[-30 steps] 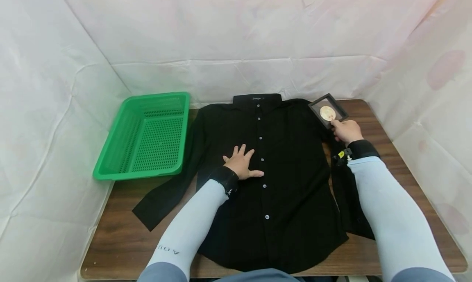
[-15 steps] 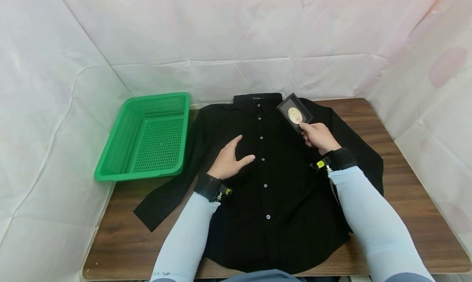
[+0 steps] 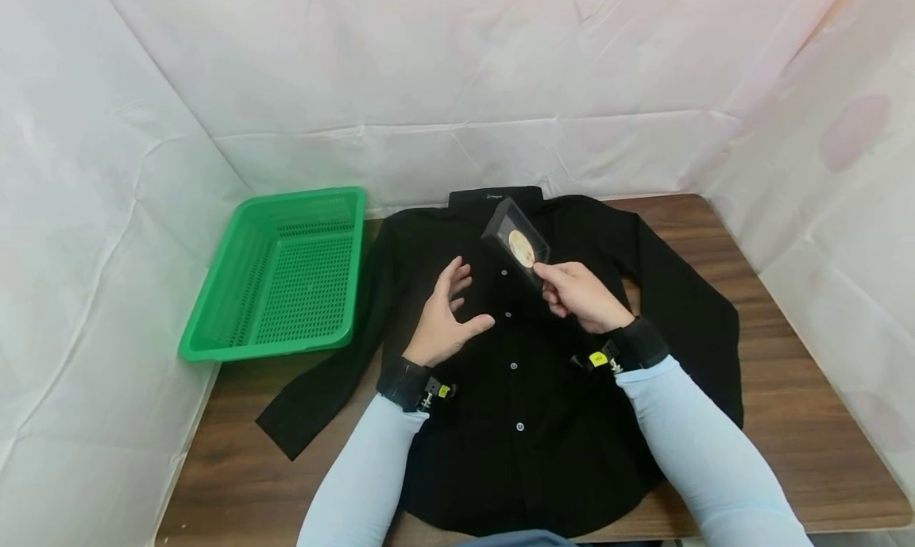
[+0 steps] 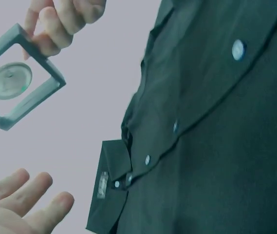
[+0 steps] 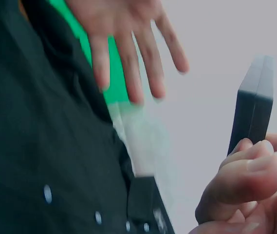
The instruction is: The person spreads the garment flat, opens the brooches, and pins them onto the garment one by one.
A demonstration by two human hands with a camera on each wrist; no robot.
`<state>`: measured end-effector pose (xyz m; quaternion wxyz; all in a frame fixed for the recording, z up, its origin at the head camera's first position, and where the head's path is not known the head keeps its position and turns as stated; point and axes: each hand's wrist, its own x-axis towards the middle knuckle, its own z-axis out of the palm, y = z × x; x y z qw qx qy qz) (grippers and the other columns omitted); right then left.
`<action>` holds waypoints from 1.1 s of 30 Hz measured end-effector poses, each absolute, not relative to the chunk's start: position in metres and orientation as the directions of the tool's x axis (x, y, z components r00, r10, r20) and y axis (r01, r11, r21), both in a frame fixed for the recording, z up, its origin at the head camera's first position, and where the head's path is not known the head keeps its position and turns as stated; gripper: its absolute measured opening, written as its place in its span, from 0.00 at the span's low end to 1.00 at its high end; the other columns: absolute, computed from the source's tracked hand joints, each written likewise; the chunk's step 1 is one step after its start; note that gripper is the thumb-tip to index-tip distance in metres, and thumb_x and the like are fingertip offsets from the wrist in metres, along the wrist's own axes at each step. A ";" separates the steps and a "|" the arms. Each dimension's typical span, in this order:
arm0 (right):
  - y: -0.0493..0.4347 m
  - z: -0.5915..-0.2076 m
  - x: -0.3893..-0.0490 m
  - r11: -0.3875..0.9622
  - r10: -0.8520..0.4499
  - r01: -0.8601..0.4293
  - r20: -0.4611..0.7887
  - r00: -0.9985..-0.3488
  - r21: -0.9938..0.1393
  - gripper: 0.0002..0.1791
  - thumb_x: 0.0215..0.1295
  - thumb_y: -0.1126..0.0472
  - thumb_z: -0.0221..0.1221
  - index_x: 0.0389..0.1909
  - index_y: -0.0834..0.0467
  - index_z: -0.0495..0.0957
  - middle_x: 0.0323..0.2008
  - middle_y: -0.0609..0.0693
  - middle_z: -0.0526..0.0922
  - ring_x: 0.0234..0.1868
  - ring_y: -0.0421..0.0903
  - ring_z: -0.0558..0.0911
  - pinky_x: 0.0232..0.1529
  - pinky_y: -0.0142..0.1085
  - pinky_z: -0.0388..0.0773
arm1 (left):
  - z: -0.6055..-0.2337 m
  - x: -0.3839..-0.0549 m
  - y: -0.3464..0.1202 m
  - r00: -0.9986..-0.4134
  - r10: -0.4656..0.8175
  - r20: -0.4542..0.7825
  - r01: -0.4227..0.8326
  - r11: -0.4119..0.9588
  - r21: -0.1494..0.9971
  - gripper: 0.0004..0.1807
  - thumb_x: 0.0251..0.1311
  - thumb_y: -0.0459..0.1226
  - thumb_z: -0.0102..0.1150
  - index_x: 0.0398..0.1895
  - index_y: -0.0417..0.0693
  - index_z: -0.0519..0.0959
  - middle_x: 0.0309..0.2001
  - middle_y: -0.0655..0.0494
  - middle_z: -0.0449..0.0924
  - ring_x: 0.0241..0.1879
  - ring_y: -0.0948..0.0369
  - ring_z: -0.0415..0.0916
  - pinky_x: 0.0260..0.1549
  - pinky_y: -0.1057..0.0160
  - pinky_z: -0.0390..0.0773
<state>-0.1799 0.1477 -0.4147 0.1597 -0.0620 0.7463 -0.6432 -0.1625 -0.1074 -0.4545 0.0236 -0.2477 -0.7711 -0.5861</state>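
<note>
My right hand (image 3: 582,295) pinches a dark-framed clear display case (image 3: 503,231) by its lower corner, above the shirt's upper front. A round gold coin (image 3: 521,248) sits in the middle of the case. The left wrist view shows the see-through window of the frame (image 4: 55,84) around the coin. Facing the case from the left, my left hand (image 3: 439,317) has its fingers spread and holds nothing; a gap lies between it and the case. Below both hands a black button-up shirt (image 3: 457,436) is spread flat, collar away from me.
A green plastic basket (image 3: 268,350) stands at the back left, over part of the shirt's left sleeve. The wooden table (image 3: 801,420) shows to the right of the shirt. White sheeting (image 3: 457,63) walls the back and both sides.
My right hand has carried the case leftward from the shirt's right shoulder to near the collar, tilting it. My left hand has lifted off the shirt and turned toward the case.
</note>
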 end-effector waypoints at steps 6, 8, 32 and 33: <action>0.131 -0.411 -0.160 0.076 -0.461 0.171 -0.187 -0.867 -0.982 0.26 0.74 0.47 0.49 0.18 0.59 0.66 0.13 0.47 0.66 0.11 0.41 0.65 0.18 0.31 0.64 | -0.420 -0.140 -0.100 -0.869 0.329 0.369 0.410 0.065 0.910 0.68 0.44 0.67 0.63 0.75 0.40 0.38 0.72 0.35 0.50 0.67 0.38 0.55 0.59 0.35 0.60; 0.128 -0.414 -0.156 0.032 -0.530 0.194 -0.181 -0.828 -0.980 0.25 0.73 0.46 0.49 0.21 0.60 0.70 0.14 0.46 0.65 0.11 0.40 0.65 0.17 0.30 0.63 | -0.417 -0.136 -0.098 -0.873 0.306 0.380 0.414 0.051 0.909 0.70 0.42 0.69 0.62 0.75 0.41 0.35 0.72 0.36 0.49 0.68 0.39 0.55 0.59 0.36 0.61; 0.098 -0.406 -0.122 0.027 -0.576 0.086 -0.086 -0.813 -0.996 0.25 0.75 0.49 0.48 0.20 0.61 0.68 0.14 0.48 0.65 0.12 0.41 0.65 0.16 0.31 0.65 | -0.441 -0.135 -0.095 -0.791 0.281 0.543 0.455 -0.322 0.830 0.69 0.45 0.60 0.69 0.75 0.57 0.26 0.76 0.48 0.38 0.72 0.46 0.49 0.61 0.55 0.66; 0.098 -0.406 -0.122 0.029 -0.576 0.088 -0.089 -0.812 -0.996 0.25 0.75 0.49 0.48 0.19 0.61 0.68 0.14 0.48 0.65 0.12 0.41 0.65 0.16 0.31 0.65 | -0.441 -0.135 -0.096 -0.788 0.276 0.550 0.470 -0.306 0.828 0.68 0.45 0.60 0.69 0.76 0.57 0.27 0.76 0.47 0.38 0.71 0.46 0.51 0.60 0.54 0.68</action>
